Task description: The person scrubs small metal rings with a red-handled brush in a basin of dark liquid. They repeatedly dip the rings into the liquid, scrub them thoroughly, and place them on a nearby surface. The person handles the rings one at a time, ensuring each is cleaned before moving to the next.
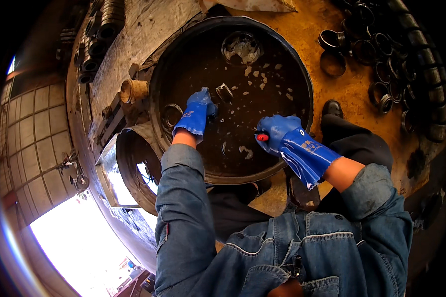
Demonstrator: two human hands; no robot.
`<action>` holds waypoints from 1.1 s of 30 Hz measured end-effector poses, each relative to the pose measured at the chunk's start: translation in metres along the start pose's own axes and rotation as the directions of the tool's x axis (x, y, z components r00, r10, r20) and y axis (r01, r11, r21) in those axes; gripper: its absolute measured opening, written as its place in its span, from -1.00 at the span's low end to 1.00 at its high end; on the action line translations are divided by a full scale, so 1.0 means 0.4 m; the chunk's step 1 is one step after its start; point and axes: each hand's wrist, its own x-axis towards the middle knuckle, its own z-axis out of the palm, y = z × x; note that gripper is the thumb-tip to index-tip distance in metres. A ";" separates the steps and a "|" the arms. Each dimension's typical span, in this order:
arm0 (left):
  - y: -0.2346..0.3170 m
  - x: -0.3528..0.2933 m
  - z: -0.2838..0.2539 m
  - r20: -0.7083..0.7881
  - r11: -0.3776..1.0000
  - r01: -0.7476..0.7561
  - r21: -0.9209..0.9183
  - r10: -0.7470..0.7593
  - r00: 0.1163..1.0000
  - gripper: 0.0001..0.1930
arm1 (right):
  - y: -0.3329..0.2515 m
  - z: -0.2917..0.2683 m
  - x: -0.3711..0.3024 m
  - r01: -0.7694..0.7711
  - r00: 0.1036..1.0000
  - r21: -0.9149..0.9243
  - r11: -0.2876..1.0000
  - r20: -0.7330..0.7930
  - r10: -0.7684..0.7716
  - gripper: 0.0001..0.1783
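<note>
A wide round black tub (308, 94) of dark liquid lies in front of me. Over its left part is my left hand (199, 104) in a blue rubber glove, fingers curled; what they grip, if anything, is hidden. Just right of its fingertips a small shiny metal ring (224, 93) sits tilted; I cannot tell whether they touch. Above the tub's right side my right hand (278, 132), gloved alike, is closed round a red-ended tool handle (262, 137); the rest of the tool is hidden.
A second ring (172, 115) is at the tub's left wall, and a round foam-covered piece (241, 48) at its far side. Many dark metal rings (364, 51) lie on the right. A tan cylinder (134, 91) and a large drum-like container (136, 161) stand left.
</note>
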 end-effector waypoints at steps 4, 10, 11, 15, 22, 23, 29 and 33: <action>-0.021 0.009 -0.015 -0.045 0.998 -0.021 -0.061 0.018 0.999 -0.36 | 0.003 0.009 0.009 0.000 1.000 0.014 1.000 0.004 -0.001 -0.78; -0.078 -0.086 -0.081 0.003 0.634 -0.020 -0.773 0.036 0.999 0.01 | 0.026 0.032 0.018 0.025 0.996 0.027 0.999 -0.091 -0.023 -0.79; -0.096 -0.142 -0.112 -0.029 0.482 -0.078 -0.873 0.107 0.994 0.00 | 0.030 0.053 0.028 0.045 0.994 0.044 0.998 -0.103 -0.040 -0.80; -0.174 -0.118 -0.123 -0.343 0.859 -0.223 -0.461 0.059 0.937 0.11 | 0.037 0.064 0.026 0.105 0.986 0.060 0.993 -0.133 -0.096 -0.82; -0.203 0.017 -0.117 -0.283 0.984 0.131 -0.120 -0.160 0.946 0.31 | 0.044 0.041 0.026 -0.018 0.999 0.013 1.000 -0.031 0.018 -0.68; -0.204 0.033 -0.109 -0.226 0.972 0.182 -0.149 -0.213 0.951 0.27 | 0.044 0.036 0.025 -0.028 1.000 0.031 0.999 -0.009 0.029 -0.67; -0.237 0.050 -0.008 -0.326 0.990 0.107 -0.093 -0.132 0.936 0.09 | 0.058 0.074 0.003 0.092 0.969 0.041 0.995 -0.234 -0.079 -0.79; -0.241 0.017 -0.036 -0.293 0.983 0.118 -0.140 -0.155 0.944 0.03 | 0.052 0.088 0.002 0.124 0.939 0.014 0.992 -0.326 -0.113 -0.81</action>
